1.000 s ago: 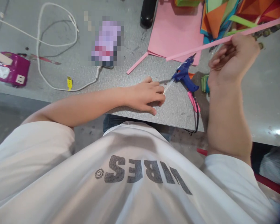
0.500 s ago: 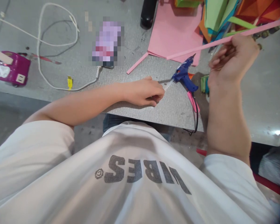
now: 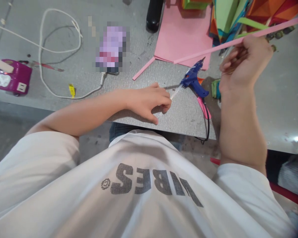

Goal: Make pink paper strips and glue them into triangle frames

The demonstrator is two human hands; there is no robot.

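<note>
My right hand (image 3: 249,59) is raised at the right, its fingers closed on a long pink paper strip (image 3: 213,49). The strip slants down to the left, over a stack of pink paper sheets (image 3: 183,33). My left hand (image 3: 150,102) is low over the table near its front edge, thumb apart from the curled fingers, and holds nothing that I can see. Beside its fingertips is the clear glue stick (image 3: 176,92) at the back of a blue hot glue gun (image 3: 195,81). Whether the fingers touch the stick I cannot tell.
A charging phone (image 3: 111,48) with a white cable (image 3: 41,62) lies left of the paper. A purple power socket block (image 3: 13,77) stands far left. A short pink strip (image 3: 143,68), a black case (image 3: 154,16) and folded coloured papers (image 3: 227,19) lie farther back.
My left hand has opened, its thumb moving away from the fingers toward the table edge. My right hand keeps the pink strip nearly still. The whole view has shifted slightly.
</note>
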